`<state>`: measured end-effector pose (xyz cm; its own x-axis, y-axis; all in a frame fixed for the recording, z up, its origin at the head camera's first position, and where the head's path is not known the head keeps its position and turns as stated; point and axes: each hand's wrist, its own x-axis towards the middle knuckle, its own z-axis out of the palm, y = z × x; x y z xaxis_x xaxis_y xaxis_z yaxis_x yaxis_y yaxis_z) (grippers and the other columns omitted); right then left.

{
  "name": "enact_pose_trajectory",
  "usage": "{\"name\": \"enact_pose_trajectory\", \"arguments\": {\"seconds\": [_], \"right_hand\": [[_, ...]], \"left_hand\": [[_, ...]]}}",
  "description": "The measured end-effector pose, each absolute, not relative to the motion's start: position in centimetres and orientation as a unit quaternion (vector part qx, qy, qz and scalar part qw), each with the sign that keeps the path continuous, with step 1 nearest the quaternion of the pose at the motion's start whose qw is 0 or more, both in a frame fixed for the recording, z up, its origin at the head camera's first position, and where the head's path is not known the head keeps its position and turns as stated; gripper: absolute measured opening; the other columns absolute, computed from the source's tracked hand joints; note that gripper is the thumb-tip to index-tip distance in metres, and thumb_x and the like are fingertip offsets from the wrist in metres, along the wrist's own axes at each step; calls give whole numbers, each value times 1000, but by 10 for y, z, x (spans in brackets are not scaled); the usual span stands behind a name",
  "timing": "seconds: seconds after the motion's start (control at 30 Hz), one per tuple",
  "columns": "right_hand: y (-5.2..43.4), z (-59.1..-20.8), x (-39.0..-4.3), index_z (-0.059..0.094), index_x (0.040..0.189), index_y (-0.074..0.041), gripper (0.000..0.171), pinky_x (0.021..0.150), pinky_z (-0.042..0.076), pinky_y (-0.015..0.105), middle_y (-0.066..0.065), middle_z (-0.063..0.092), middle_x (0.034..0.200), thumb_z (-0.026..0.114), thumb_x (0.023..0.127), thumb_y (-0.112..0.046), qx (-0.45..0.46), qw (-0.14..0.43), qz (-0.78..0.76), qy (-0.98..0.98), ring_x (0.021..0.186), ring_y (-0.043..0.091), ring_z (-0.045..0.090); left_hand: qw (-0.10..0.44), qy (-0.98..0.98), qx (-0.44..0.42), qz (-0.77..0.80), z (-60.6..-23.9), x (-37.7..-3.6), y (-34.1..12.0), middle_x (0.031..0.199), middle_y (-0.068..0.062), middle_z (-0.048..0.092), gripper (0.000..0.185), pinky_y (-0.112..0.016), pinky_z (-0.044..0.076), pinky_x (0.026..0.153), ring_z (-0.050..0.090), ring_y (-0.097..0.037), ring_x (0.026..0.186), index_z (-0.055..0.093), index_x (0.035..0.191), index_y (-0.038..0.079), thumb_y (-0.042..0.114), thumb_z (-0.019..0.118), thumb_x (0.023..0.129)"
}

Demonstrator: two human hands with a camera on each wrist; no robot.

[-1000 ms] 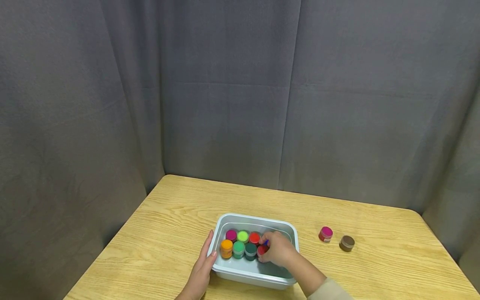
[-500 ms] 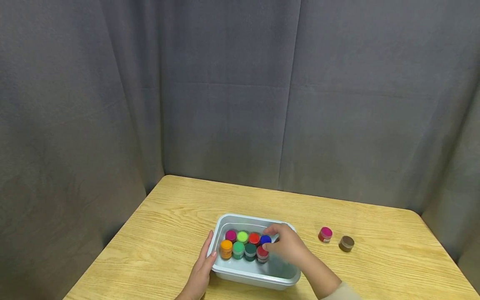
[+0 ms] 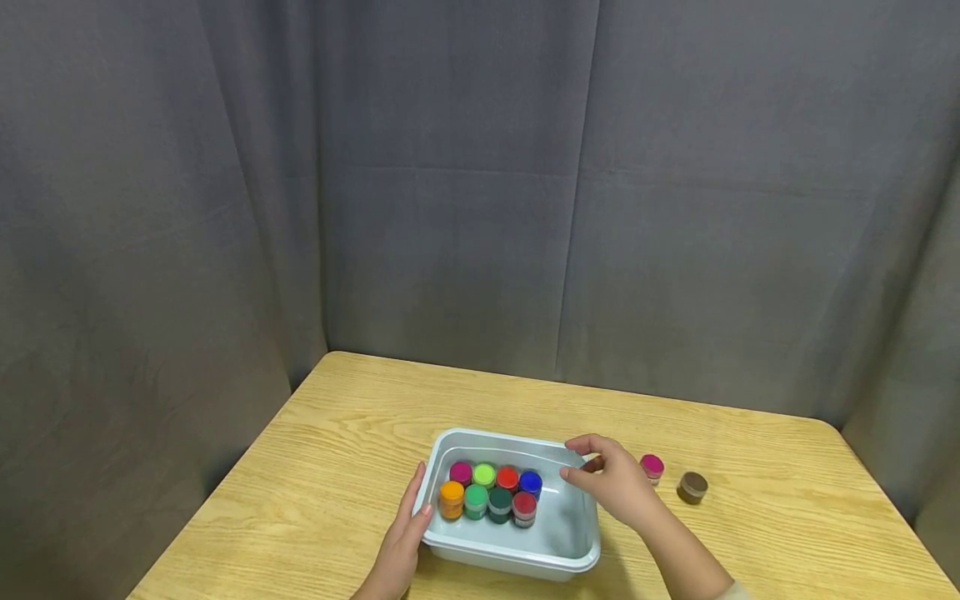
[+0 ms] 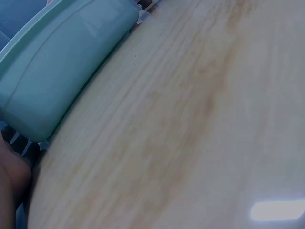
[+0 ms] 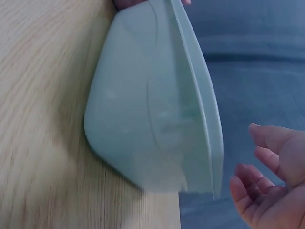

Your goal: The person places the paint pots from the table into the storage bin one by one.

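Note:
A pale blue plastic tub (image 3: 517, 562) stands on the table, with several small lidded paint jars upright in two rows inside. A blue jar (image 3: 530, 483) and a dark red jar (image 3: 525, 509) end the rows on the right. My left hand (image 3: 397, 537) holds the tub's left side, thumb over the rim and fingers along the outer wall. Past the tub's right rim, my right hand (image 3: 618, 483) hovers with thumb and fingers apart, holding nothing. The right wrist view also shows those parted fingers (image 5: 269, 138) beside the rim.
A magenta-lidded jar (image 3: 652, 467), partly behind my right hand, and a brown jar (image 3: 692, 487) stand on the wooden table (image 3: 375, 400) right of the tub. A grey curtain (image 3: 450, 208) hangs around the table's back and sides.
My right hand has let go of the jars at the right end of the rows and moved right, out over the tub's rim. The left hand stays on the tub.

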<state>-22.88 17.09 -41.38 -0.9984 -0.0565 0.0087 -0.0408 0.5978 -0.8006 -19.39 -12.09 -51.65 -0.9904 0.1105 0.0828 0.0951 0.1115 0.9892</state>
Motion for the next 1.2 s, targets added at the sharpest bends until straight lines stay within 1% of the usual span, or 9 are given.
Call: {"name": "enact_pose_trajectory", "arguments": {"seconds": [0.2, 0.47, 0.6, 0.73, 0.8, 0.93, 1.0, 1.1, 1.2], "right_hand": [[196, -416, -227, 64, 122, -8, 38, 70, 57, 30, 18, 59, 127, 74, 88, -22, -14, -15, -453, 891, 99, 22, 62], [230, -424, -225, 58, 129, -7, 45, 81, 55, 31, 18, 58, 127, 70, 91, -26, 8, -29, -450, 892, 112, 29, 57], [247, -431, -226, 54, 134, -5, 50, 87, 57, 38, 21, 57, 131, 68, 93, -31, 15, -31, -444, 895, 118, 35, 54], [262, -436, -225, 49, 139, -3, 54, 99, 50, 45, 22, 52, 139, 64, 96, -32, 25, -28, -437, 898, 125, 36, 49], [267, -437, -223, 46, 141, -3, 57, 102, 47, 49, 24, 47, 143, 63, 96, -33, 35, -19, -438, 898, 128, 37, 46], [277, -439, -222, 40, 144, -2, 63, 103, 46, 54, 28, 39, 147, 62, 97, -37, 51, -5, -441, 896, 131, 43, 41], [282, -442, -222, 39, 144, -1, 64, 103, 48, 56, 29, 38, 147, 62, 96, -36, 52, -9, -436, 899, 131, 45, 42], [291, -448, -224, 40, 143, 1, 64, 104, 48, 55, 28, 39, 147, 62, 96, -36, 49, -21, -426, 903, 130, 45, 44], [299, -455, -226, 39, 144, 2, 64, 106, 44, 58, 28, 37, 149, 61, 97, -36, 51, -20, -426, 903, 131, 44, 40]], "left_hand": [[1, 745, 69, 663, -517, -193, -121, 166, -12, 8, 59, -67, 6, 118, 4, -42, 151, 14, 158, 14, 32, 34, 106], [-5, 750, 73, 658, -517, -193, -121, 166, -13, 9, 58, -67, 5, 117, 5, -43, 151, 15, 158, 12, 31, 34, 106], [-6, 749, 72, 659, -518, -193, -121, 166, -12, 9, 58, -67, 5, 118, 5, -42, 151, 15, 158, 15, 31, 34, 106], [-6, 748, 73, 659, -518, -193, -121, 166, -12, 9, 58, -67, 5, 118, 4, -42, 151, 15, 158, 14, 31, 34, 106], [-6, 747, 74, 660, -518, -193, -121, 166, -13, 9, 58, -67, 4, 117, 4, -43, 151, 15, 158, 13, 31, 34, 106], [-1, 743, 70, 666, -518, -193, -121, 166, -12, 8, 58, -67, 4, 118, 4, -42, 151, 15, 158, 14, 31, 35, 106], [1, 741, 69, 668, -518, -194, -121, 166, -11, 8, 58, -67, 3, 118, 4, -42, 151, 15, 158, 15, 31, 35, 106], [3, 741, 69, 668, -518, -194, -120, 166, -11, 8, 58, -67, 3, 118, 4, -42, 151, 14, 158, 15, 31, 35, 106], [5, 740, 67, 669, -518, -195, -120, 166, -11, 8, 59, -67, 3, 118, 3, -42, 151, 14, 158, 15, 32, 35, 106]]}}
